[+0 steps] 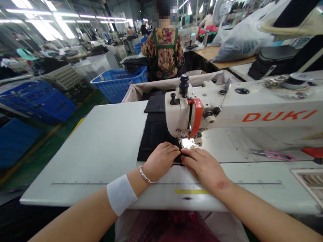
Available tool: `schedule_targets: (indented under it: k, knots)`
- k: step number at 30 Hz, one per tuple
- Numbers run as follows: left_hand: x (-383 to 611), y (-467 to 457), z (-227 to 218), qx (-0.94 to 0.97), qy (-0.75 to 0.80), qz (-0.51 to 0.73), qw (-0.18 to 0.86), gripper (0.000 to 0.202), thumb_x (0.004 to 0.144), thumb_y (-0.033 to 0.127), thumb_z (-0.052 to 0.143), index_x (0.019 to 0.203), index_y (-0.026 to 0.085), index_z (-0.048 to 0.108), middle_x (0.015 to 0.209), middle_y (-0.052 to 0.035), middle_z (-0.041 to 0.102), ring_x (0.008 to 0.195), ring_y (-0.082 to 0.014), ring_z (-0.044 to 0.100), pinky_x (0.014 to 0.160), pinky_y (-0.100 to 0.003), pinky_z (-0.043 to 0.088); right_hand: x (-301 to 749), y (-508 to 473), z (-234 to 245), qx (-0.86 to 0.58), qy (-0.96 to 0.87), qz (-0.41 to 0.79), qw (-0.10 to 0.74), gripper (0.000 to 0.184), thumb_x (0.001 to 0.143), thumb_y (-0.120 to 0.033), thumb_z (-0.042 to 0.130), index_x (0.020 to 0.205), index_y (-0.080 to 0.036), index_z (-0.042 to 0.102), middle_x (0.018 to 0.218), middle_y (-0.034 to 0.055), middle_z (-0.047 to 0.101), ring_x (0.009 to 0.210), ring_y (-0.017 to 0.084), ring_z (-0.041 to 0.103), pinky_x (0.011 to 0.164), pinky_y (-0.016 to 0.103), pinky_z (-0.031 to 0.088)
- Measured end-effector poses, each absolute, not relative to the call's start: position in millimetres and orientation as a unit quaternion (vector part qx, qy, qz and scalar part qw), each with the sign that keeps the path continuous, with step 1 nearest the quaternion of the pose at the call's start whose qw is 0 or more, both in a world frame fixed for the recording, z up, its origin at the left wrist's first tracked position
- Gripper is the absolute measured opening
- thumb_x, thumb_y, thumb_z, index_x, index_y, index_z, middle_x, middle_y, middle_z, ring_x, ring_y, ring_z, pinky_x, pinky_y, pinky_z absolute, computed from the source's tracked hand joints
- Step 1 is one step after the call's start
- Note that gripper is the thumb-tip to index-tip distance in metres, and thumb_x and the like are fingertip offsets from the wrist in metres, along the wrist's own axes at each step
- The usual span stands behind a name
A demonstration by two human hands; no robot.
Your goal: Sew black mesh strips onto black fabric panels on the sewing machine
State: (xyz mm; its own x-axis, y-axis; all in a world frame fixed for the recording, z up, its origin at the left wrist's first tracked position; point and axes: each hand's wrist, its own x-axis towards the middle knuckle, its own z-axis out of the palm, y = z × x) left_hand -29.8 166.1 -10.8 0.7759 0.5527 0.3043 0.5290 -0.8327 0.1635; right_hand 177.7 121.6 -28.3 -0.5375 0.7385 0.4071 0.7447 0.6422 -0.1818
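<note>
A black fabric panel (153, 134) lies on the sewing machine (217, 104) table, its right edge under the machine head by the lit needle area. My left hand (161, 159) rests on the panel's near right part, fingers pressed together on the cloth. Just right of it, my right hand (202, 164) pinches the panel's edge in front of the presser foot (186, 144). The fingertips of both hands almost meet, and part of the cloth is hidden beneath them. Behind the panel lies another folded black piece (155, 103).
Pink-handled thread snips (275, 155) lie under the machine arm. A ruler scale and a yellow tape strip (191, 192) mark the white table (101, 141). Beyond it stand a cloth-lined bin (136, 92), a blue basket (118, 84) and a person (166, 50) facing away.
</note>
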Motion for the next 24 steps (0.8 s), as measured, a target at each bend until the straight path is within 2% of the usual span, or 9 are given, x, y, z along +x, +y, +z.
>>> schedule_targets:
  k: [8, 12, 24]
  knots:
    - [-29, 183, -7, 0.941, 0.277, 0.189, 0.036, 0.023, 0.094, 0.011, 0.045, 0.109, 0.013, 0.062, 0.11, -0.0053, 0.065, 0.104, -0.018, 0.058, 0.097, -0.036, 0.048, 182, 132, -16, -0.436, -0.877, 0.023, 0.201, 0.026, 0.092, -0.027, 0.055, 0.116, -0.02, 0.063, 0.128, 0.0067, 0.06, 0.111, 0.026, 0.055, 0.092, 0.044, 0.046]
    - [-29, 189, -6, 0.939, 0.274, 0.203, 0.053, 0.022, 0.092, 0.009, 0.049, 0.108, 0.015, 0.064, 0.11, -0.0035, 0.066, 0.104, -0.0178, 0.058, 0.097, -0.035, 0.048, 193, 145, -14, -0.436, -0.875, 0.069, 0.197, 0.033, 0.092, -0.03, 0.056, 0.122, -0.02, 0.059, 0.12, 0.0079, 0.065, 0.106, 0.024, 0.058, 0.091, 0.043, 0.046]
    - [-29, 195, -9, 0.941, 0.267, 0.204, 0.05, 0.023, 0.092, 0.009, 0.048, 0.108, 0.015, 0.064, 0.109, -0.0032, 0.066, 0.102, -0.0169, 0.058, 0.097, -0.035, 0.049, 186, 141, -18, -0.473, -0.869, 0.014, 0.14, 0.042, 0.096, -0.041, 0.046, 0.132, -0.02, 0.05, 0.135, 0.0085, 0.054, 0.11, 0.028, 0.052, 0.088, 0.044, 0.039]
